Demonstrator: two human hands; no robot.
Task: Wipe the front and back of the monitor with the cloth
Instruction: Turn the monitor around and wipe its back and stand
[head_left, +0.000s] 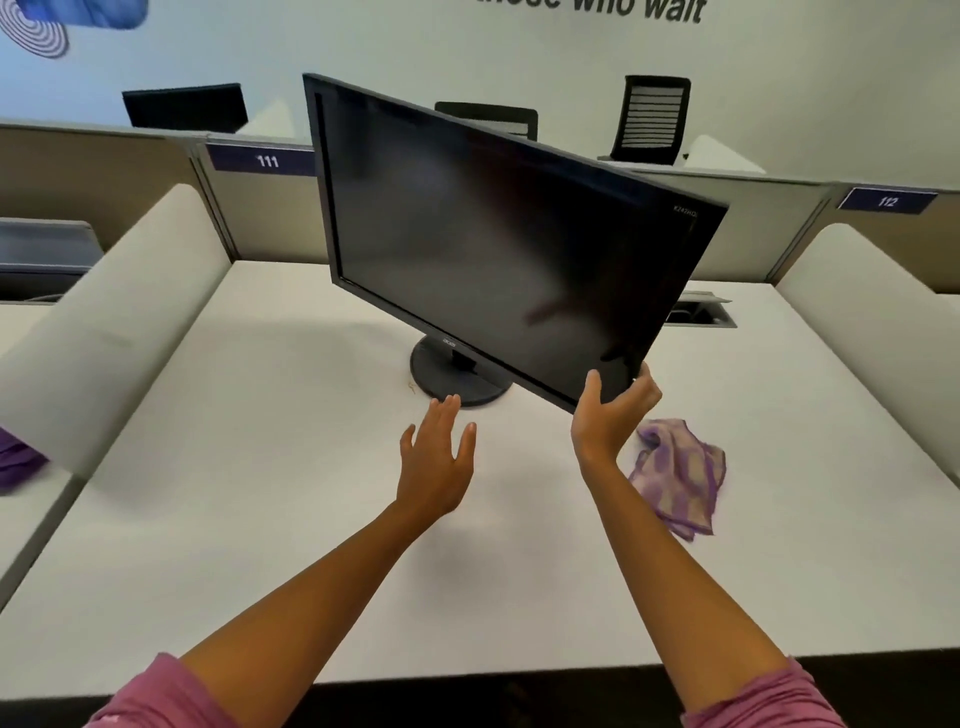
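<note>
A black monitor (493, 234) stands on its round base (452, 371) in the middle of the white desk (260, 493), its dark screen facing me and turned at an angle. My right hand (610, 410) grips the screen's lower right corner, thumb on the front bezel and fingers behind. My left hand (436, 462) hovers with straight, spread fingers just in front of the base, holding nothing. A purple and beige checked cloth (680, 473) lies crumpled on the desk to the right of my right wrist, apart from both hands.
Padded white dividers (104, 332) (878, 322) flank the desk. A cable hatch (701, 309) sits open behind the monitor. Partitions labelled 111 (267, 161) and 112 (887, 201) run along the back, with office chairs (652, 119) beyond. A purple object (15, 462) lies at far left.
</note>
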